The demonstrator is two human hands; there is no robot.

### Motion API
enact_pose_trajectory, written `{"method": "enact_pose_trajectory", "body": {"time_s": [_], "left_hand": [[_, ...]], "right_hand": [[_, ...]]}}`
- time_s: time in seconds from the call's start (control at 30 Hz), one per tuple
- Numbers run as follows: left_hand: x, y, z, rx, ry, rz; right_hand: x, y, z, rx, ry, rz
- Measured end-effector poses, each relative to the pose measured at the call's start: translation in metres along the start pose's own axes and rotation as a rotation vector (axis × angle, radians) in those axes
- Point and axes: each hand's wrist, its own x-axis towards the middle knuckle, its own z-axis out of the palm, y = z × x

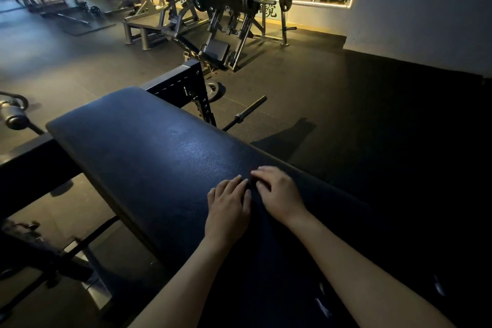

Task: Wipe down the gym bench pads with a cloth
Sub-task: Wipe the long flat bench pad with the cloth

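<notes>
Pressing down with fingers straight, pinching nothing, left grip [229,205] and right grip [279,194] lie side by side on dark cloth [266,237], at five o'clock on desk pad [159,146].

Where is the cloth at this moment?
Head view: the dark cloth lies on the near right part of the bench pad, under the right hand, its bunched edge beside the left hand.
</notes>
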Motion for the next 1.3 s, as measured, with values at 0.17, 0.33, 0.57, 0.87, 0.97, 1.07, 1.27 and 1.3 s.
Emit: {"method": "enact_pose_trajectory", "body": {"time_s": [0.17, 0.33, 0.57, 0.87, 0.97, 1.07, 1.27, 1.3], "left_hand": [[0.0, -0.001, -0.002, -0.047, 0.008, -0.028], [0.003, 0.001, 0.0, -0.104, 0.04, -0.06], [0.004, -0.002, -0.003, -0.179, 0.095, -0.067], [-0.042, -0.02, -0.023, -0.115, 0.146, -0.034], [-0.063, -0.029, -0.032, -0.068, 0.219, -0.1], [-0.087, -0.033, -0.04, -0.044, 0.271, -0.18], [-0.123, -0.049, -0.045, -0.065, 0.256, -0.297], [-0.126, -0.048, -0.046, -0.067, 0.255, -0.309]], "right_hand": [[0.03, 0.032, -0.022, -0.188, 0.013, 0.279], [0.008, 0.004, 0.004, -0.181, 0.0, 0.085], [-0.001, 0.002, -0.001, -0.071, -0.072, -0.074], [-0.017, -0.019, 0.013, -0.222, -0.089, 0.031], [-0.042, -0.041, 0.031, -0.099, -0.092, -0.098], [-0.072, -0.068, 0.05, 0.0, -0.142, -0.206], [-0.07, -0.072, 0.049, -0.033, -0.135, -0.229], [-0.063, -0.071, 0.048, -0.064, -0.081, -0.182]]}}
